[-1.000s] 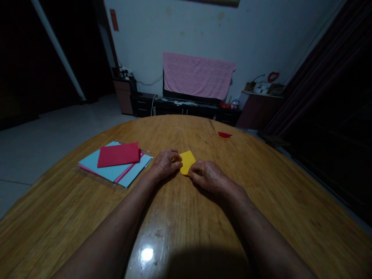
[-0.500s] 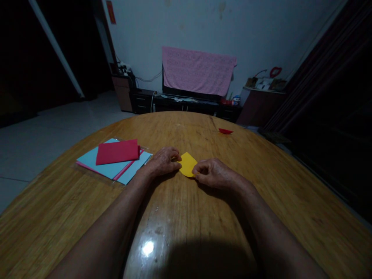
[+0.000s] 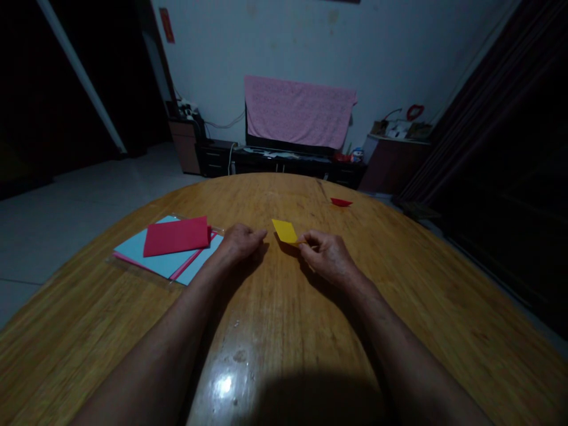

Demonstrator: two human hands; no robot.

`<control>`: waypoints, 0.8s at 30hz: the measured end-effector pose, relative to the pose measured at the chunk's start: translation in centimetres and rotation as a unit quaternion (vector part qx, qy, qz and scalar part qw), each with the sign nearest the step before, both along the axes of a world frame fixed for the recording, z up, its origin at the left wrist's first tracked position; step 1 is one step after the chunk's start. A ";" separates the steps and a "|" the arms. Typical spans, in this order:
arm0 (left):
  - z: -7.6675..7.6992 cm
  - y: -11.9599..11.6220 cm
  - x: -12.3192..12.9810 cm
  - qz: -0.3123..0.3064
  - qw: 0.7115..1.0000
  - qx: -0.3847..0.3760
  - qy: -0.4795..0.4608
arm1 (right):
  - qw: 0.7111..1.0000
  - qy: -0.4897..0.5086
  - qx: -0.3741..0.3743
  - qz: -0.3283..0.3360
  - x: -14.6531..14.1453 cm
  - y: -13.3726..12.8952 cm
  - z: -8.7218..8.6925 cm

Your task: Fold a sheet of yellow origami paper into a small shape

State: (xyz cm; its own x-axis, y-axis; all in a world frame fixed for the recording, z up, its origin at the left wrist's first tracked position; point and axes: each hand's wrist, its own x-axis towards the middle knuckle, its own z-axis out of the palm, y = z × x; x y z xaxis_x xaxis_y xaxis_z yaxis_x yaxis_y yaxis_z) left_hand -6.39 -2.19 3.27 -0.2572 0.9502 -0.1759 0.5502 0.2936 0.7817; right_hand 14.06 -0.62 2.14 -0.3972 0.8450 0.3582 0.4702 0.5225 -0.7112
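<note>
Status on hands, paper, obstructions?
Right hand pinching yellow four-sided paper, tilted above wooden table.
Left hand off the paper.
Pinkish-red rectangular paper at left, not in the way.

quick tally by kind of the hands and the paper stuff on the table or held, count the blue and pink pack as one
Hands: 2 (left hand, right hand)
Yellow paper, held: 1
Small red piece: 1
Crimson paper on the pack, taken as one piece: 1
Blue and pink pack: 1
Total: 6

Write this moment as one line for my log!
right hand: pinches yellow paper; left hand: apart from yellow paper; red paper: on blue paper; small red piece: near far edge of table
</note>
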 end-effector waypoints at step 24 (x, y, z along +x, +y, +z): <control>1.0 -0.3 2.0 -0.010 0.819 0.000 -0.573 | 0.961 -0.082 0.261 0.050 -1.1 -1.4 1.8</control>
